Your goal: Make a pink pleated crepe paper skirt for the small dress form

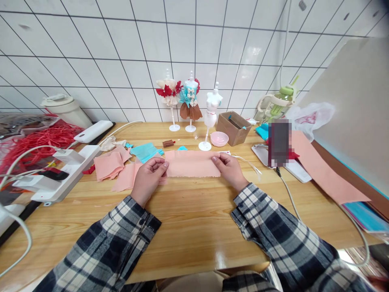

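Observation:
A strip of pink crepe paper (193, 164) is stretched level between my two hands, its lower edge slightly ragged. My left hand (150, 176) pinches its left end between thumb and curled fingers. At the right end, my right hand (229, 168) grips it the same way. Behind the strip stands a bare white mini mannequin (210, 113) on a round base. Two more mannequins are dressed: one in cream and red paper (167, 95), one in blue and brown (190, 99). Pink paper pieces (111, 165) and a blue paper piece (147, 153) lie beside my left hand.
A pink bowl (219, 139) and a cardboard box (234, 129) stand behind my right hand. On the left are a white power strip (69, 174) and red shredded paper (39, 138). A phone (278, 142), a green bottle (278, 103) and a long pink strip (328, 172) are on the right.

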Demonstrator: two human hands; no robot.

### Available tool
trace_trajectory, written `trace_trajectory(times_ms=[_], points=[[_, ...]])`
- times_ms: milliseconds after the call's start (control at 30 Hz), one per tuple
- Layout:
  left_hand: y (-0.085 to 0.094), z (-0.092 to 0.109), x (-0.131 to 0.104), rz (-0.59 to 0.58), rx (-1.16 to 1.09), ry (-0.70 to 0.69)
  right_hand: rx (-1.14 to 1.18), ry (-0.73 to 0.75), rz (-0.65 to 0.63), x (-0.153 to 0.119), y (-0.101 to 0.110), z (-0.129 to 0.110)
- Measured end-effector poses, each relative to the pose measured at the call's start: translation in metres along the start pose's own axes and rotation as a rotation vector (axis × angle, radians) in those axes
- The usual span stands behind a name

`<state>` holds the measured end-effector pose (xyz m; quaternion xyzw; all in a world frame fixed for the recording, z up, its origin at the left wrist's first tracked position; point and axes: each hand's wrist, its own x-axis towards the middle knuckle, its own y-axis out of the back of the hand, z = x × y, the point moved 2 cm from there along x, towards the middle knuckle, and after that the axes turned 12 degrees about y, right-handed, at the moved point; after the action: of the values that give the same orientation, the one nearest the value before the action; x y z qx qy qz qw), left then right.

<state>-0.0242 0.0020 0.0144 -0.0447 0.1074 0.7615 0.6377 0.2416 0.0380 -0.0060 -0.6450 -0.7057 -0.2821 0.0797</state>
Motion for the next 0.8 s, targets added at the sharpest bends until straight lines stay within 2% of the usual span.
trace_trajectory(times_ms=[800], points=[[0.0014,-0.002,0.0014,-0.005,0.001,-0.003,0.022,-0.004,0.0,0.0005,0.0015,0.0009]])
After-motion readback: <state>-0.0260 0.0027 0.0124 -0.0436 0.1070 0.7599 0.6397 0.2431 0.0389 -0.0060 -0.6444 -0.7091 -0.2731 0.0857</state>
